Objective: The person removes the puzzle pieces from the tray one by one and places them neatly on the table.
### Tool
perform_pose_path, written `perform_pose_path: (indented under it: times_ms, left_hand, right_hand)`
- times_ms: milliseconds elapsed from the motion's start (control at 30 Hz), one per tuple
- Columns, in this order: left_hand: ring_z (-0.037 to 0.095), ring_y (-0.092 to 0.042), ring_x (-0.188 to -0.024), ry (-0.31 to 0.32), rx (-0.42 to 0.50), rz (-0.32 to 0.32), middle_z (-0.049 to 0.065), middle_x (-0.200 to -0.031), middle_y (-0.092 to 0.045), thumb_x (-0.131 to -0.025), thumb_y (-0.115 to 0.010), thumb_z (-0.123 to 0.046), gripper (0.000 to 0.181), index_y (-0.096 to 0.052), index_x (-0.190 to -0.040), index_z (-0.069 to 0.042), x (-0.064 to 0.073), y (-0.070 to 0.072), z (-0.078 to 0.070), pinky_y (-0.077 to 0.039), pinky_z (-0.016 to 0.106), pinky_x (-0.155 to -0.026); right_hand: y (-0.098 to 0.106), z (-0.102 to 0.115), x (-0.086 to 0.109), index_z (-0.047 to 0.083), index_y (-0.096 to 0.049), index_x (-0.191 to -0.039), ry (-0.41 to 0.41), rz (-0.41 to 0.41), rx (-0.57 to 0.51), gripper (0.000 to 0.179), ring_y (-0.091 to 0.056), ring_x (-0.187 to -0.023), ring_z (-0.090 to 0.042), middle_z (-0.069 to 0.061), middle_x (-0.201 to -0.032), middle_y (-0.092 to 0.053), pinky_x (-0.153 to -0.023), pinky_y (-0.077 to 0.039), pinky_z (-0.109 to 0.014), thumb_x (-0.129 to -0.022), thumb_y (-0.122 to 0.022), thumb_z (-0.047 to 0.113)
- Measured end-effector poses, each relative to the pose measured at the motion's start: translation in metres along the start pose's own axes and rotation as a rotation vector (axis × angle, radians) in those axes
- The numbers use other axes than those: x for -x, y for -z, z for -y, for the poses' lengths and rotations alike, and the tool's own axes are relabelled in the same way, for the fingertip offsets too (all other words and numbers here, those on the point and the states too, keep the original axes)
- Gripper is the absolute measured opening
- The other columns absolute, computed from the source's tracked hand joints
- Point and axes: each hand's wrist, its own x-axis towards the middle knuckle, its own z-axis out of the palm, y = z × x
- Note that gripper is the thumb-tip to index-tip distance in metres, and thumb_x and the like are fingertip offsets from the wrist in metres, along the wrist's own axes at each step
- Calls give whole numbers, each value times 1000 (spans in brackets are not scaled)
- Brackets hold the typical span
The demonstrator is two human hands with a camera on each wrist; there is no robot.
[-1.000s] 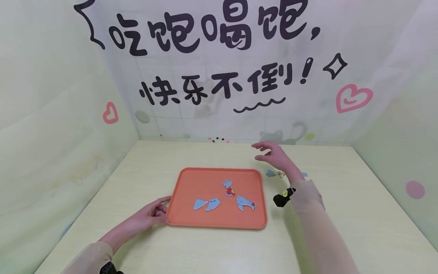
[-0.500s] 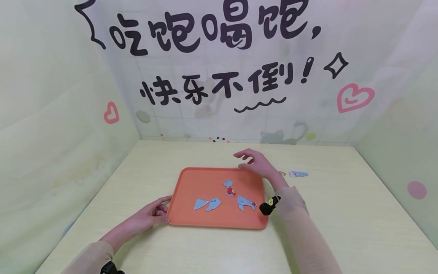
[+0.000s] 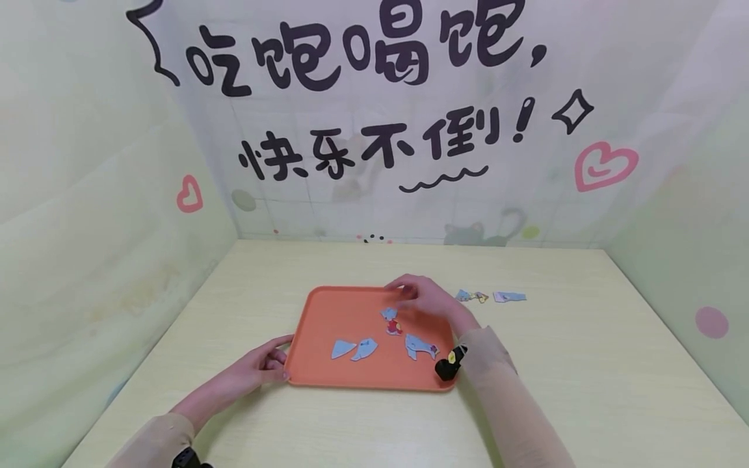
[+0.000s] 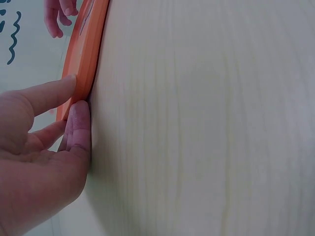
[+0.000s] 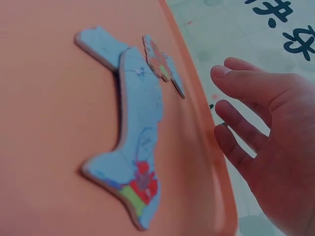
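Observation:
My left hand (image 3: 260, 365) holds the left edge of an orange tray (image 3: 316, 312). The left wrist view shows its fingers and thumb (image 4: 80, 110) pinching the rim (image 4: 93, 44). Over the tray's back right part is my right hand (image 3: 427, 297), with loosely bent fingers and nothing in them, also seen in the right wrist view (image 5: 273, 132). Several flat light-blue puzzle pieces lie on the tray: a triangular piece (image 3: 342, 349), a curved piece (image 3: 365, 349) beside it, a piece with a red pattern (image 3: 393, 327), and a longer piece (image 3: 420, 346) at the right.
More flat pieces lie on the table right of the tray's back corner: a blue and yellow group (image 3: 472, 296) and a long bluish piece (image 3: 510, 297). The pale wooden table (image 3: 585, 364) is bounded by printed cloth walls (image 3: 351, 214) at the back and sides.
My right hand has moved left and nearer, from over the pieces on the table to above the tray, uncovering those pieces. The left hand and the tray stay where they were.

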Motion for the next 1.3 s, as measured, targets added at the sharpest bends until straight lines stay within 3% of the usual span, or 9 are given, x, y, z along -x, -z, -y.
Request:
perform_pose_path:
  times_ms: [267, 600, 1000, 1300]
  left_hand:
    - [14, -47, -95, -3, 8, 8, 15, -116, -45, -91, -68, -10, 79, -23, -155, -1, -1, 0, 0, -44, 22, -76]
    - [15, -48, -97, 2, 10, 9, 16, -118, -45, -92, -67, -11, 78, -23, -155, -2, 0, 0, 0, -45, 21, -78]
    - [13, -49, -97, -1, 2, 4, 17, -120, -47, -92, -68, -12, 79, -22, -155, 0, -1, 1, 2, -45, 20, -79]
    - [14, -49, -97, 1, 5, 14, 17, -120, -47, -92, -68, -12, 79, -22, -156, -1, -1, 1, 3, -45, 21, -79]
  right_hand:
    - [-5, -3, 4, 24, -64, -130, -58, 72, 4, 37, -53, -116, -21, 3, -129, -61, -102, -46, -41, -94, -66, 16]
    - [-8, -6, 2, 19, -68, -123, -8, 147, 10, 28, -54, -118, -18, 2, -129, -59, -104, -44, -39, -97, -61, 11]
    - [-8, -6, 1, 17, -68, -113, -1, 126, 100, 18, -51, -111, -19, -2, -118, -57, -98, -46, -35, -96, -64, 12]
    - [-6, -2, -1, 16, -65, -112, -59, 75, 121, 18, -55, -101, -15, 0, -109, -62, -93, -49, -31, -94, -67, 15]
